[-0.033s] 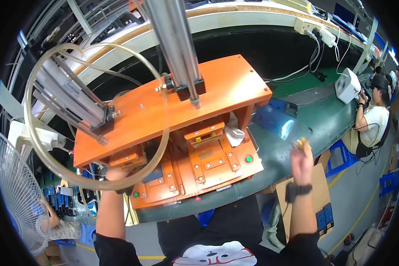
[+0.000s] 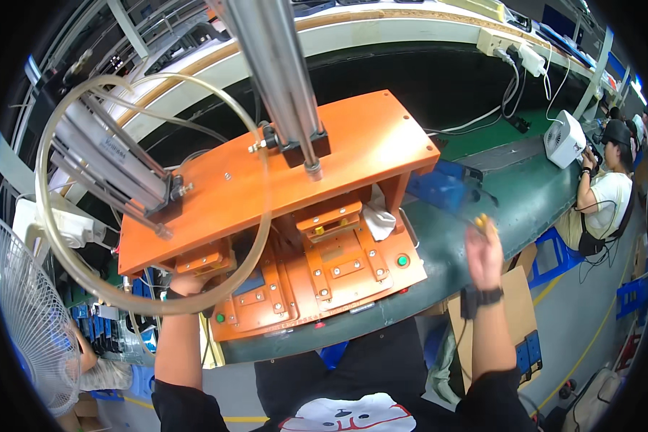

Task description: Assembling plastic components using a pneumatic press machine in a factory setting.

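Press fixture: orange jig (image 2: 317,266) sits on the green desk (image 2: 453,252) right in front of the person; a wide orange top plate (image 2: 281,180) overhangs its base and hides much of the work area
Cylinders: one steel cylinder (image 2: 273,72) rises from the middle of the top plate, a second (image 2: 108,165) slants off its left end
Tubing: clear hose (image 2: 86,281) loops wide around the left side of the fixture and crosses in front of the left hand
Buttons: green button (image 2: 402,261) at the base's right corner, another (image 2: 219,317) at its left front
Cloth: white rag (image 2: 379,216) tucked under the plate's right post
Blue part: blurred blue piece (image 2: 439,191) on the desk just right of the fixture
Surroundings: white fan grille (image 2: 21,317) at far left; small white box (image 2: 565,140) up the desk; a co-worker (image 2: 605,194) seated at the far right; cardboard box (image 2: 518,302) below the desk edge
Left hand (image 2: 189,282): reaches under the left end of the top plate, touching the orange block there; fingers hidden, so cannot tell how far it is closed
Right hand (image 2: 484,248): raised over the desk right of the fixture, wristband on the wrist, fingertips pinched on a small yellow piece (image 2: 482,220), clear of the fixture
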The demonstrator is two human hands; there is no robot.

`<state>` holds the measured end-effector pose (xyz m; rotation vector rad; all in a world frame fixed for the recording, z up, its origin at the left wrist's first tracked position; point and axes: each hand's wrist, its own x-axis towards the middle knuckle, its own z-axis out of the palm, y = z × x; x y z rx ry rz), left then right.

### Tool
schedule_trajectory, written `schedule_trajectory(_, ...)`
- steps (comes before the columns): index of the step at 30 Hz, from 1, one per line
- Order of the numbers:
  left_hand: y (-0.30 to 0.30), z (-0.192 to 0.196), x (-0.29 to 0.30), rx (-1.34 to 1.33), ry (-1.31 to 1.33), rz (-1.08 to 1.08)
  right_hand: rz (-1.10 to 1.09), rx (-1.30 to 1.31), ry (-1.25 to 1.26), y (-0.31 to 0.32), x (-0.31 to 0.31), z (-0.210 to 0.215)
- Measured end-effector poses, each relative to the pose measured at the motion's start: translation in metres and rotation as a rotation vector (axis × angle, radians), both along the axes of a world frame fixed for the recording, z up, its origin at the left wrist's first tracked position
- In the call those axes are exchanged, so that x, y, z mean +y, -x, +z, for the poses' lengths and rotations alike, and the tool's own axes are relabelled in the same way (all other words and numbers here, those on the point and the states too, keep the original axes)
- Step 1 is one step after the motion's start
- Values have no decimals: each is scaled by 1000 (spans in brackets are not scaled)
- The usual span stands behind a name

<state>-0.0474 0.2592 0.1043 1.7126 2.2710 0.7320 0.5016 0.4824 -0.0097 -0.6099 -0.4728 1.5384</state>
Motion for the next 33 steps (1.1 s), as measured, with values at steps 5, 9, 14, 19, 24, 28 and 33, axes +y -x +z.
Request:
schedule_trajectory(5,1,5,-3,84,-3,19,238,-13,127,82,117,-32)
schedule_trajectory(9,10,4,-16,145,18,9,569,-469,130,149,185,-39)
schedule_trajectory(14,26,1,-58,209,29,-53,404,-1712,-480,226,199,-4)
schedule_trajectory(19,-23,5,20,229,-13,-153,-120,-2270,-702,143,236,9)
schedule_trajectory(24,-22,9,30,294,-34,-173,-78,-2512,-655,107,279,-2)
schedule_trajectory(28,-32,9,36,364,-62,-126,-4,-2402,-872,95,284,-8)
schedule_trajectory(33,-30,11,-23,276,7,16,-260,-2101,-1276,71,248,47)
